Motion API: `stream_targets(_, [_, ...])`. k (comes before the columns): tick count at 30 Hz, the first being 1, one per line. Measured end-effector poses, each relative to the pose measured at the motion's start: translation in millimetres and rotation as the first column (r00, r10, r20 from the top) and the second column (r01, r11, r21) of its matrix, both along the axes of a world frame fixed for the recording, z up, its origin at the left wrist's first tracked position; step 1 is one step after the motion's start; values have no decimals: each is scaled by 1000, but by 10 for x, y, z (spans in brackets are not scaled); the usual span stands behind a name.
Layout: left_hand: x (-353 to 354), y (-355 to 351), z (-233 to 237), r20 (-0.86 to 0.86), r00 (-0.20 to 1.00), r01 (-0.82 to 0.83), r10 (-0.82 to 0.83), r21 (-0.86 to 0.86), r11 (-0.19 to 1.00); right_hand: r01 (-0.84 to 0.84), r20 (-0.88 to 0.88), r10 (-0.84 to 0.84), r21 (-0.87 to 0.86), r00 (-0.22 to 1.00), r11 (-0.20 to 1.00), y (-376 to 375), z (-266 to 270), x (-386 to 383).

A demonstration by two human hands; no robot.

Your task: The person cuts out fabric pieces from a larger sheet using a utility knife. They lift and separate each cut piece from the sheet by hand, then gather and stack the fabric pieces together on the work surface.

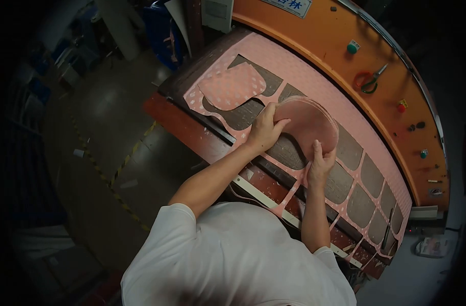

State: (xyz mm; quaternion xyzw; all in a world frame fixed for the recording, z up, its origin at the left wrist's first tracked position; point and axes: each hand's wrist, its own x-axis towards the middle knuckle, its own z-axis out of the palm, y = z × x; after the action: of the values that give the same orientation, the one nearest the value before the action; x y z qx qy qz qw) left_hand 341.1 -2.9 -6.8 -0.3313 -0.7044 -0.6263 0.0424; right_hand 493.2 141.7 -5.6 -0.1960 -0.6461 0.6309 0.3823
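Observation:
Between my two hands a stack of pink cut pieces (309, 118) bends into a curve, its layered edge showing along the top. My left hand (266, 128) grips the stack's left end, thumb on the near face. At the right end my right hand (322, 162) pinches it, thumb up. Another stack of patterned pink pieces (233, 86) lies at the upper left of the work surface. Beneath my hands, the pink sheet (365, 145) is left as a web of strips around rounded cut-out openings, with the dark surface (340, 181) showing through.
An orange machine panel (325, 41) runs along the far side. It carries a green button (352, 47), a red button (402, 106) and scissors (371, 80). A dark rod-like tool (387, 229) lies at the right end. Yellow-black tape (123, 166) marks the floor at left.

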Motion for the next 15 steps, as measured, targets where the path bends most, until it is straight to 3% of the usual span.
stream_targets(2, [-140,-142,295,-120,990,72,-78,-53,996,-103,-53,96,-138,994,985,53,93,147])
stream_targets(4, [-230,-241,735,-210,965,102,-154,-238,966,-214,-121,191,-222,974,951,-59,281,263])
stream_targets(7, [-375,-32,1041,-427,869,86,-250,-368,926,-197,-47,192,-316,980,928,-359,430,355])
stream_targets(9, [-447,149,1108,-532,793,42,-297,-439,898,-135,96,181,-366,979,921,-352,313,376])
stream_targets(12, [-695,163,747,-631,773,-99,-58,-210,973,-82,341,261,-460,903,884,-228,9,520])
stream_targets(14, [-1103,-16,484,-478,878,-159,4,-284,945,-127,392,358,-505,848,854,-84,-80,698])
stream_targets(15, [-1277,-198,397,-406,913,-199,47,-339,920,-86,404,311,-486,860,870,-65,-104,727])
